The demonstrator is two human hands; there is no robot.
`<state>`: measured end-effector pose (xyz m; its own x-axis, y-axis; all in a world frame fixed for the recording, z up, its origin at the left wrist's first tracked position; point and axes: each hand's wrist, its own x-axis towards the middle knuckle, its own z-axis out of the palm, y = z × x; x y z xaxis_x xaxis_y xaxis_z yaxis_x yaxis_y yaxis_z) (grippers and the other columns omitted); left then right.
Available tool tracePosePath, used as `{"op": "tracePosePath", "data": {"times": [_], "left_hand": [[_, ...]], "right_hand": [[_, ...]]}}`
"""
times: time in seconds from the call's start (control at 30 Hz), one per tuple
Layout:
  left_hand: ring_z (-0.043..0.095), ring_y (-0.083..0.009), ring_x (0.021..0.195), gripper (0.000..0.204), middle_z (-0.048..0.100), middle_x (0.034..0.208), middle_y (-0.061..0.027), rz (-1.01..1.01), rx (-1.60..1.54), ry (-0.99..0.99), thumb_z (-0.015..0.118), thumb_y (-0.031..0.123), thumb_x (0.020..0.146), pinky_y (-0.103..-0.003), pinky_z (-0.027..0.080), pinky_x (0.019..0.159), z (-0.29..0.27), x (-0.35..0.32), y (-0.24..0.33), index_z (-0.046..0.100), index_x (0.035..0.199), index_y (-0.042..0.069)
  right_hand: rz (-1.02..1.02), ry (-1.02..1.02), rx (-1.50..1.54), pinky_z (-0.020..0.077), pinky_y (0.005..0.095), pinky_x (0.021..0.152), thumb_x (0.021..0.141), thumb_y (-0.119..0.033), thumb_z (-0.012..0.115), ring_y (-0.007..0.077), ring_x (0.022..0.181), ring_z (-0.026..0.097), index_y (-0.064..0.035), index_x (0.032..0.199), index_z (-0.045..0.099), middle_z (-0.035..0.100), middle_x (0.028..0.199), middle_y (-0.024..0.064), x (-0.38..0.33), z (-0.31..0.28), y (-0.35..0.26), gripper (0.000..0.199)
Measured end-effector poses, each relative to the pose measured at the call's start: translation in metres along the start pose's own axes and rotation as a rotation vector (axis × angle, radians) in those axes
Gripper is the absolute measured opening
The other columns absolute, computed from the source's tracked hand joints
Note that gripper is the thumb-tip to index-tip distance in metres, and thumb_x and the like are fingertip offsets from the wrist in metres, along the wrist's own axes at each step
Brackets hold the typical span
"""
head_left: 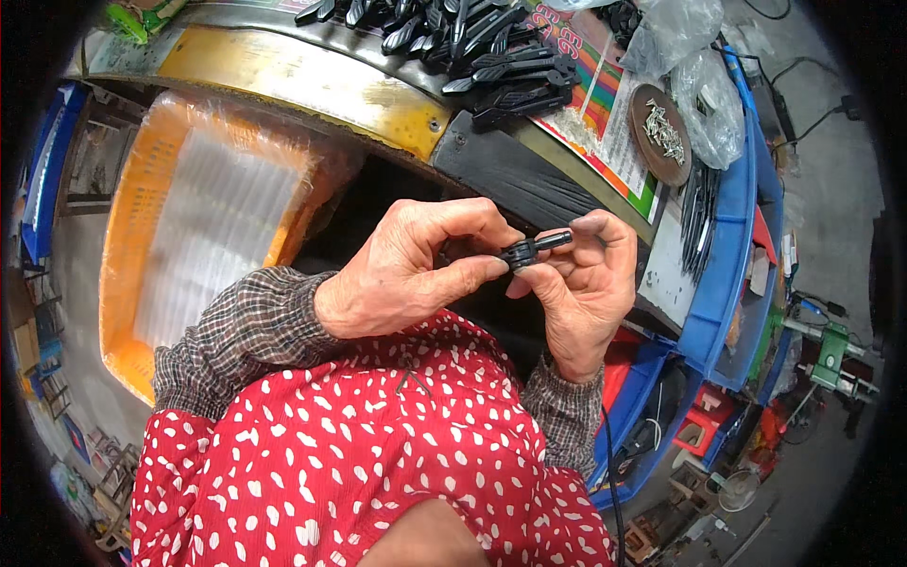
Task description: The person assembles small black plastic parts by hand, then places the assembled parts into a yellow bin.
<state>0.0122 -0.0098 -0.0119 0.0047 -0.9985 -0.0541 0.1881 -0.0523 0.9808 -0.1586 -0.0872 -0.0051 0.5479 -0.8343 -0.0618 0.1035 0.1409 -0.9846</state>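
Observation:
In front of my chest, both hands hold a small black plastic part [536, 248] with a rod-like end that points right. My left hand [402, 269] pinches its thicker left end between thumb and forefinger. The thumb and fingers of my right hand [588, 298] close around the same part from the right, with the rod lying over the fingers. Part of the piece is hidden by my fingertips. Beyond my hands, a pile of similar-looking black parts [472, 57] lies on the worktable.
A round brown dish [641, 109] holds small silvery pins at the table's right, beside long thin black pieces [699, 222]. Blue bins [723, 274] stand along the right side. At left is an orange basket [123, 283] lined with clear plastic. Clear bags [704, 113] lie at the far right.

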Motion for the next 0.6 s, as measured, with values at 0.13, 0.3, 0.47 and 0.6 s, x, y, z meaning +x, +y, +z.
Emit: {"op": "tracePosePath", "data": {"times": [0.13, 0.3, 0.47, 0.6], "left_hand": [[0.055, -0.0042, 0.073, 0.015, 0.064, 0.086, -0.0039, 0.036, 0.068, -0.006, 0.061, -0.001, 0.084, -0.020, 0.045, 0.061, 0.000, 0.002, 0.000, 0.062, 0.100, -0.003], [0.057, -0.0057, 0.075, 0.017, 0.065, 0.084, -0.0078, 0.173, 0.273, 0.010, 0.063, -0.002, 0.081, -0.022, 0.047, 0.064, 0.001, 0.004, 0.001, 0.062, 0.098, -0.004], [0.058, -0.0059, 0.078, 0.016, 0.065, 0.087, -0.0064, 0.098, 0.173, 0.002, 0.062, -0.002, 0.083, -0.022, 0.047, 0.065, 0.002, 0.002, -0.001, 0.062, 0.098, -0.004], [0.055, -0.0034, 0.075, 0.015, 0.063, 0.088, -0.0022, 0.046, -0.002, 0.003, 0.061, -0.001, 0.086, -0.019, 0.045, 0.061, 0.005, -0.001, 0.000, 0.062, 0.101, -0.002]], "right_hand": [[-0.005, 0.012, -0.104, 0.0551, 0.0230, 0.063, 0.076, 0.002, 0.072, 0.0133, 0.077, 0.063, -0.0018, 0.115, 0.039, 0.058, 0.089, 0.0077, -0.002, -0.004, -0.004, 0.052], [-0.137, -0.011, -0.413, 0.0531, 0.0208, 0.064, 0.072, -0.005, 0.077, 0.0105, 0.076, 0.062, -0.0010, 0.115, 0.045, 0.059, 0.090, 0.0056, 0.000, -0.012, -0.002, 0.054], [-0.037, -0.004, -0.211, 0.0517, 0.0202, 0.058, 0.074, -0.004, 0.075, 0.0100, 0.071, 0.061, -0.0010, 0.113, 0.044, 0.060, 0.087, 0.0072, 0.001, -0.009, -0.005, 0.050], [0.072, -0.039, 0.011, 0.0481, 0.0192, 0.049, 0.078, 0.000, 0.071, 0.0094, 0.060, 0.058, -0.0014, 0.109, 0.043, 0.060, 0.083, 0.0086, 0.000, -0.006, -0.003, 0.042]]}}
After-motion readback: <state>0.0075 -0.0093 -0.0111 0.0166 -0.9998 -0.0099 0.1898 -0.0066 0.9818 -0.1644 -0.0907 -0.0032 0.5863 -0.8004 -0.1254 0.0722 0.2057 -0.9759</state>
